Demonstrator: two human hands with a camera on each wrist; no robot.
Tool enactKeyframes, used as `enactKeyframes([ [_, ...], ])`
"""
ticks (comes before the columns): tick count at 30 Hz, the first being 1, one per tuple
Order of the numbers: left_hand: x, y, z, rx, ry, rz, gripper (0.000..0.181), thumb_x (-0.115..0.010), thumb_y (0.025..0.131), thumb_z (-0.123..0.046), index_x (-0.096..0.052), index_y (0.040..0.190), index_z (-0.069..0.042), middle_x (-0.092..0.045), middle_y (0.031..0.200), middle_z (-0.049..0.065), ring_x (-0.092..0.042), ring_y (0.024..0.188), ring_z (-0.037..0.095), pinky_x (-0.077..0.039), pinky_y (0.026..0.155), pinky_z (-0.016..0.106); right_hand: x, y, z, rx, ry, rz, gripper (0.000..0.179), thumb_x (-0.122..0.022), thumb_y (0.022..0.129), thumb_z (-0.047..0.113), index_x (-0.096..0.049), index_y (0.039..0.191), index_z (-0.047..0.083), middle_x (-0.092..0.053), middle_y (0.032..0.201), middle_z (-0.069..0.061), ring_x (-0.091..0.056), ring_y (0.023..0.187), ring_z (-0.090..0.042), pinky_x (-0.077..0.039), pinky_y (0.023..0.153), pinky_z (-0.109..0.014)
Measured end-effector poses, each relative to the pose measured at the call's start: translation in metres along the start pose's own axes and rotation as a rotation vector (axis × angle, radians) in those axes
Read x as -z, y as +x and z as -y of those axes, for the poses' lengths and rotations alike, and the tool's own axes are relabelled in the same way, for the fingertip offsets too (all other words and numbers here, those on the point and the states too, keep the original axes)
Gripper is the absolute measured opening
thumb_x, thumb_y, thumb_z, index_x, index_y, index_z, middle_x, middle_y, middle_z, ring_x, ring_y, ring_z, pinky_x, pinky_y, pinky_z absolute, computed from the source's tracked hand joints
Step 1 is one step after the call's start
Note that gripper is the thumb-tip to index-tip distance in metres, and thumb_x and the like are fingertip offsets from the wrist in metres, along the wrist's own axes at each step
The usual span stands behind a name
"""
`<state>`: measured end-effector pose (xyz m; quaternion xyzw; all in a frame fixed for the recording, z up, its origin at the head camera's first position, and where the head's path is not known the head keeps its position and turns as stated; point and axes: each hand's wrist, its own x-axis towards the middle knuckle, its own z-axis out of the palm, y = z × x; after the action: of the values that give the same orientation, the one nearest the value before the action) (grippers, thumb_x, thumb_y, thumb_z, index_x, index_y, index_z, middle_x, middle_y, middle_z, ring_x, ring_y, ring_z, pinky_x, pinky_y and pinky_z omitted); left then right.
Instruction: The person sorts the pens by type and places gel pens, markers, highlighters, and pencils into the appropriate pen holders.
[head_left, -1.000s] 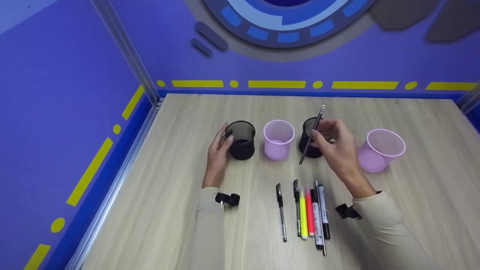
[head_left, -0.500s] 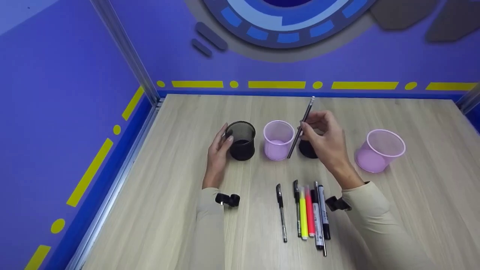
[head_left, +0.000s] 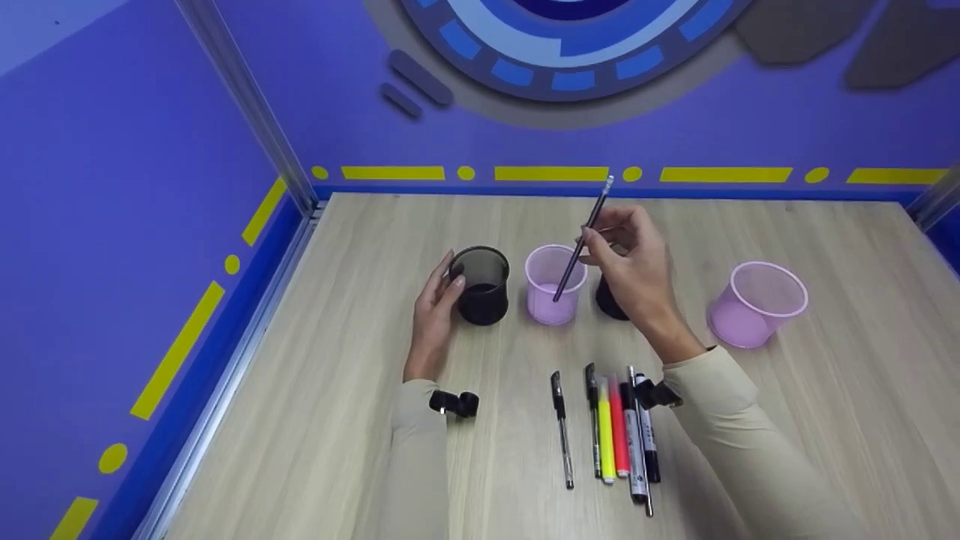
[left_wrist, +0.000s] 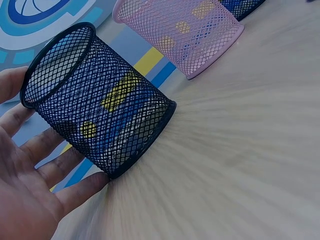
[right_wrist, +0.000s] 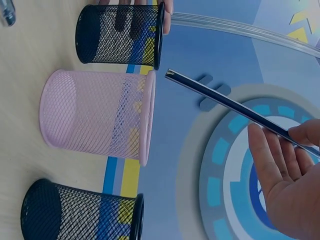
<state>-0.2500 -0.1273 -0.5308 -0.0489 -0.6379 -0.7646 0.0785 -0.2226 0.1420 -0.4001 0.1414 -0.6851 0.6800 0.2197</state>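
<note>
One black cup (head_left: 613, 302) half-hidden by right grip (head_left: 636, 266) pinching pencil (head_left: 595, 210); left grip (head_left: 433, 315) spread against leftmost cup (head_left: 484, 304)

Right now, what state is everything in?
Left black cup: upright
Left pink cup: upright
Right black cup: upright
Right pink cup: upright
Raised pencil: tilted
Loose pencil: lying
Black pens: capped, lying
Highlighters: lying
Markers: lying
Left hand: touching left black cup
Right hand: pinching raised pencil

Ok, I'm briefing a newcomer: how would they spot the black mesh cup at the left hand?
On the pale wooden table, four cylindrical cups stand in a loose row. Choose the leftmost, the black mesh cup, the only one the left hand touches.
</note>
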Motion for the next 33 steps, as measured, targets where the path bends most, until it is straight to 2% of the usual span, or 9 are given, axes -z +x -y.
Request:
enactKeyframes([
  [8,0.001,0.002,0.000,-0.001,0.002,0.004,0.055,-0.063,0.108,-0.018,-0.049,0.160,-0.012,-0.047,0.163,0.006,-0.043,0.150,0.022,-0.036,0.121,0.033,-0.011,0.013,0.001,0.019,0.023,-0.001,0.020,-0.068,0.096,-0.011,-0.058,0.114,-0.007,-0.064,0.103,-0.016,-0.070,0.084,-0.025,-0.065,0.069,-0.034],
  [14,0.001,0.000,0.000,0.015,0.005,0.006,0.056,-0.064,0.108,-0.024,-0.049,0.161,-0.015,-0.044,0.165,0.003,-0.038,0.153,0.021,-0.033,0.123,0.034,-0.021,0.020,0.002,0.010,0.042,-0.015,0.026,-0.067,0.097,-0.011,-0.056,0.119,-0.005,-0.063,0.106,-0.017,-0.068,0.085,-0.024,-0.065,0.069,-0.035],
  [21,0.000,-0.001,0.000,0.023,0.045,-0.007,0.056,-0.065,0.107,-0.027,-0.050,0.160,-0.019,-0.044,0.165,0.000,-0.038,0.153,0.022,-0.031,0.124,0.034,-0.031,0.024,-0.001,0.014,0.037,-0.011,0.029,-0.067,0.098,-0.010,-0.054,0.123,-0.005,-0.063,0.108,-0.016,-0.068,0.087,-0.025,-0.065,0.071,-0.037],
  [27,0.000,0.000,0.000,0.013,0.044,-0.003,0.055,-0.065,0.108,-0.027,-0.050,0.160,-0.018,-0.045,0.165,0.000,-0.039,0.153,0.022,-0.032,0.124,0.034,-0.038,0.031,-0.004,-0.020,0.048,-0.016,0.031,-0.067,0.099,-0.009,-0.053,0.126,-0.005,-0.063,0.111,-0.018,-0.069,0.088,-0.024,-0.065,0.071,-0.035],
  [33,0.000,-0.001,0.000,0.005,0.043,-0.002,0.055,-0.064,0.108,-0.025,-0.050,0.160,-0.016,-0.045,0.165,0.002,-0.038,0.153,0.023,-0.031,0.124,0.034,-0.047,0.040,-0.007,-0.052,0.031,0.007,0.031,-0.065,0.101,-0.006,-0.052,0.129,-0.005,-0.064,0.113,-0.019,-0.067,0.091,-0.023,-0.065,0.073,-0.038],
])
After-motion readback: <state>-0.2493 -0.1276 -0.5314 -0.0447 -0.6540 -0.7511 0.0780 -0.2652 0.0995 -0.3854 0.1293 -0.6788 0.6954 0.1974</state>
